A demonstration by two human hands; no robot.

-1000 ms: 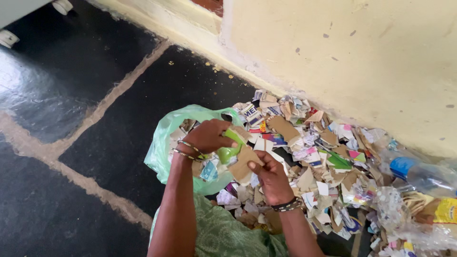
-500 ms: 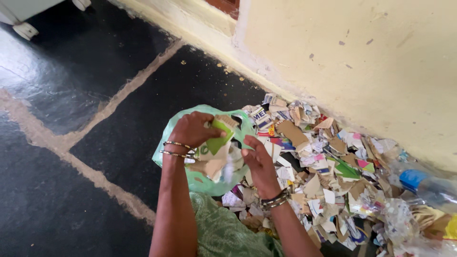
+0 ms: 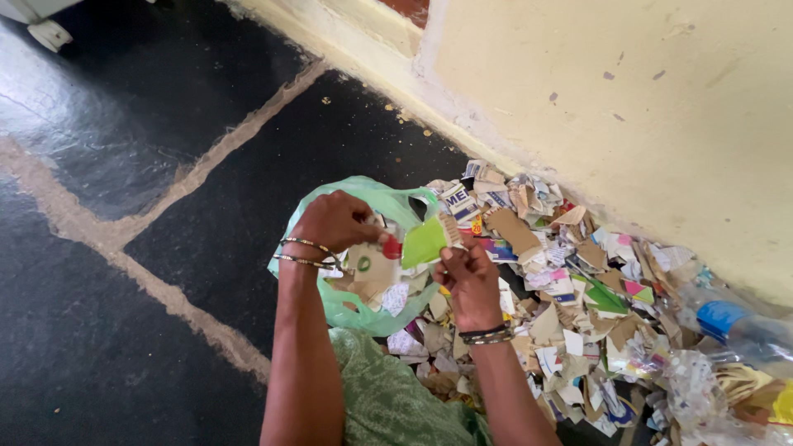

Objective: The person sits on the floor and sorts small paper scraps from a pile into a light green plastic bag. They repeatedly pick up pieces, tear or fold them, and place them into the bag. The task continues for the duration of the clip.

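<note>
Both hands pinch one bright green card scrap [image 3: 424, 241] — the left hand [image 3: 334, 221] closed on its left edge, the right hand [image 3: 468, 277] closed on its lower right corner — above the open pale green plastic bag [image 3: 363, 310]. Beyond lies a heap of torn card pieces [image 3: 562, 281] on the dark floor [image 3: 165, 165], against the yellow wall [image 3: 661, 107].

Floor [image 3: 124, 165]: glossy dark stone. Wall [image 3: 661, 107]: matt, rough plaster. Bag [image 3: 363, 310]: thin green plastic. Scrap heap [image 3: 570, 297]: matt card and paper. Bangles [image 3: 301, 252]: metal.
</note>
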